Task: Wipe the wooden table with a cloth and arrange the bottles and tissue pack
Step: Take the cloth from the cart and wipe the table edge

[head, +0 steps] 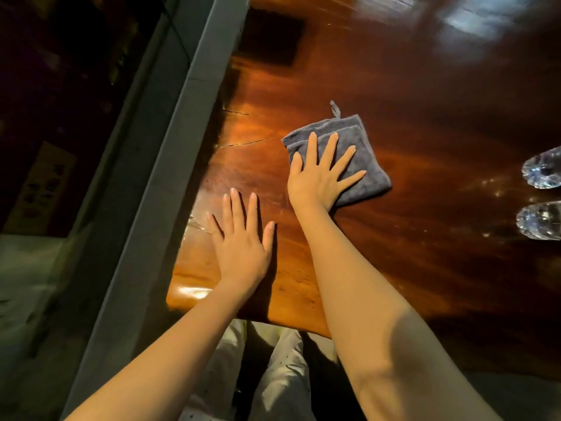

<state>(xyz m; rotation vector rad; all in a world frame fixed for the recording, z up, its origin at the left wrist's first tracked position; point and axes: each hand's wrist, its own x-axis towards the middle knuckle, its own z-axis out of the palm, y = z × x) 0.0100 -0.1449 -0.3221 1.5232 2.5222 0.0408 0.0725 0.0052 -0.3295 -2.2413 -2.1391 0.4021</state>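
A folded grey cloth (359, 141) with a small hanging loop lies on the glossy wooden table (425, 101). My right hand (318, 174) presses flat on the cloth, fingers spread. My left hand (243, 241) rests flat and empty on the bare wood near the table's left edge. Two clear plastic bottles lie at the right edge of the view, one (543, 173) farther away and one (540, 220) nearer; only their bottoms show. No tissue pack is in view.
A grey ledge (170, 165) runs along the table's left side, with a dark window area beyond it. The wood has thin cracks (243, 143) near its left edge. My legs in light trousers (273, 375) show below the front edge.
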